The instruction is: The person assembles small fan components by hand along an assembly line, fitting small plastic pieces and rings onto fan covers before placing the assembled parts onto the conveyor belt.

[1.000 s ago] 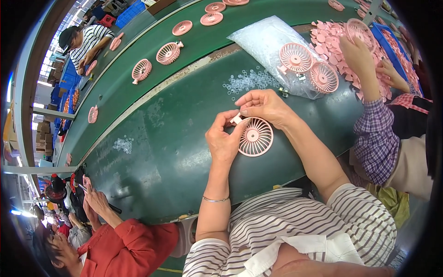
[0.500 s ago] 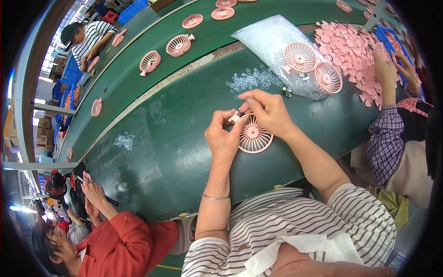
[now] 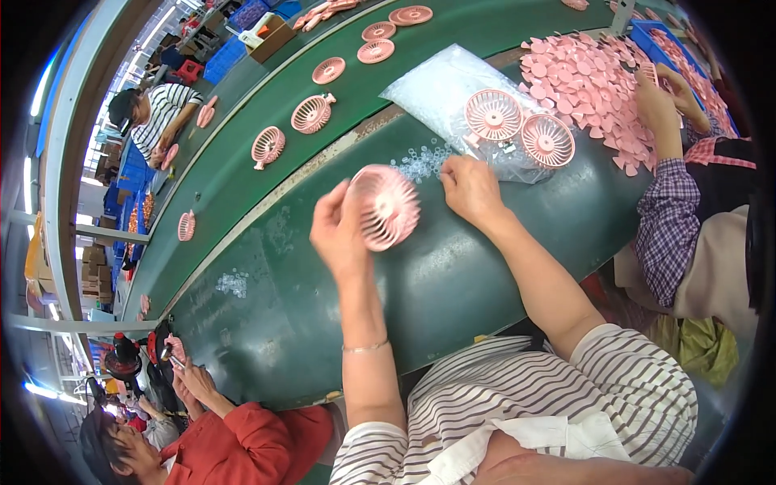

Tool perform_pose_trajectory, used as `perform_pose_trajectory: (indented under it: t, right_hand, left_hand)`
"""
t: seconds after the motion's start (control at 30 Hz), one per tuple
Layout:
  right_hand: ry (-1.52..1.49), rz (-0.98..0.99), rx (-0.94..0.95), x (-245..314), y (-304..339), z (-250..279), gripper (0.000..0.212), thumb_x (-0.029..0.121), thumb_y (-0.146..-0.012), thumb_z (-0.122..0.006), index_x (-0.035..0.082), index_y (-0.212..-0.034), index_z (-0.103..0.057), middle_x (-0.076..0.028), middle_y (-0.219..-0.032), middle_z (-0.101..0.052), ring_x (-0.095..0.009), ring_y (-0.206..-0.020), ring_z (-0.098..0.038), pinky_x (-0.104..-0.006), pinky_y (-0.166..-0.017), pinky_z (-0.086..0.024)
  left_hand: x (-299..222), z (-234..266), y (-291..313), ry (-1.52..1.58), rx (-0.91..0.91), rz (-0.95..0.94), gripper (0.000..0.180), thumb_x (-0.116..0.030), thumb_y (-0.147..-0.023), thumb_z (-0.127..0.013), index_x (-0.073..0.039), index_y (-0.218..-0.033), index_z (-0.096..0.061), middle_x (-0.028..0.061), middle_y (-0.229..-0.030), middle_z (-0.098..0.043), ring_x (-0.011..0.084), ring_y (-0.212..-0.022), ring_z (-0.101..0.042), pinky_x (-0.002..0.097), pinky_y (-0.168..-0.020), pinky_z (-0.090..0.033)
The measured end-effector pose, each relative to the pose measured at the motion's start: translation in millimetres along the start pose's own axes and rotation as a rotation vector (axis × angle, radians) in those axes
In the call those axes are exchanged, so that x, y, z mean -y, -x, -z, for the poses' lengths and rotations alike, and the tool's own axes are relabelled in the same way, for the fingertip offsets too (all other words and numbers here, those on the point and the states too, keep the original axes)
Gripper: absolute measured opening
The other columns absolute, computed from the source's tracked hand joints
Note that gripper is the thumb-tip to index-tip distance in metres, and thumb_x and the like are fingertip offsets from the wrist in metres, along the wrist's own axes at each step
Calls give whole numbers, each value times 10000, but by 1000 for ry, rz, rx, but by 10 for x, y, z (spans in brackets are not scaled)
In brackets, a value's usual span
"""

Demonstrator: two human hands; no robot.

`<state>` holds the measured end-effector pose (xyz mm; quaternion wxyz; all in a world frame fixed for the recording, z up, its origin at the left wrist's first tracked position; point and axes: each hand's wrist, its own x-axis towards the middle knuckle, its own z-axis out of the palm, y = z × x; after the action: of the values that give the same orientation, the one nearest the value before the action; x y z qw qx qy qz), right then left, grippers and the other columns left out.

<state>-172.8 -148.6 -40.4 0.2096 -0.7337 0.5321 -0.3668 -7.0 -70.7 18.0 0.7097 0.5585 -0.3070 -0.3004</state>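
Note:
My left hand (image 3: pixel 338 234) is closed on the rim of a pink slatted fan housing (image 3: pixel 386 212), lifted above the green work surface and tilted; it is slightly blurred. To its right, my right hand (image 3: pixel 473 192) has its fingers curled together beside a scatter of small clear plastic rings (image 3: pixel 422 164). Whatever those fingertips pinch, if anything, is too small or hidden to make out. Beyond the right hand, two more pink fan housings (image 3: pixel 494 115) (image 3: pixel 549 140) lie on a clear plastic bag (image 3: pixel 444 85).
A heap of flat pink pieces (image 3: pixel 578 89) lies at right, where a co-worker's hands (image 3: pixel 659 101) work. A green conveyor (image 3: pixel 242 182) carries pink housings along the far side. Another small ring cluster (image 3: pixel 232 284) lies left. A person in red (image 3: pixel 234 444) sits at lower left.
My left hand has carried the fan housing left and up, turning it. My right hand has let go of it and stands apart, near the rings. The view has shifted slightly.

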Motion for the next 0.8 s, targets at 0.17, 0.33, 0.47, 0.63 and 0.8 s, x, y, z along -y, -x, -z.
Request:
perform_pose_trajectory:
  t: [0.17, 0.33, 0.47, 0.63, 0.8]
  right_hand:
    - [-6, 38, 53, 31, 9, -110, 173, 82, -718, -616, 18, -879, -606, -245, -829, -588, -438, -727, -586, -497, -673, -480]
    - [62, 73, 115, 145, 41, -16, 251, 89, -707, -671, -28, -901, -563, -271, -836, -565, -435, -762, -593, -496, -676, -483]
    - [122, -17, 154, 10, 85, 89, 210, 116, -715, -687, 17, -846, -555, -209, -820, -584, -390, -744, -601, -465, -669, -480]
    - [97, 26, 263, 137, 64, 76, 164, 118, -718, -672, 38, -808, -560, -180, -787, -587, -368, -719, -596, -460, -656, -471]
    - [100, 36, 277, 144, 69, 79, 145, 84, -735, -638, 6, -831, -562, -214, -828, -586, -391, -738, -600, -471, -675, -478]
  left_hand:
    - [139, -1126, -296, 61, 319, -75, 246, -122, -830, -640, 22, -1023, -587, 57, -831, -623, 98, -742, -574, 226, -657, -467]
    - [292, -1542, -704, 13, 410, -186, 337, -125, -860, -582, -1, -1169, -527, 106, -1067, -575, 157, -892, -575, 274, -752, -483]
    - [418, -1058, -1599, -844, -60, -500, 462, -207, -746, -639, -75, -1175, -527, 199, -1137, -541, 355, -1096, -486, 438, -915, -386]
    - [562, 263, -2480, -1578, 185, -290, 599, -520, -697, -675, -267, -1221, -533, 164, -1197, -523, 333, -1153, -465, 551, -938, -302]
    - [744, 441, -2348, -1413, 159, -675, 150, -270, -742, -682, -185, -864, -665, 91, -825, -584, 297, -855, -553, 488, -804, -366]
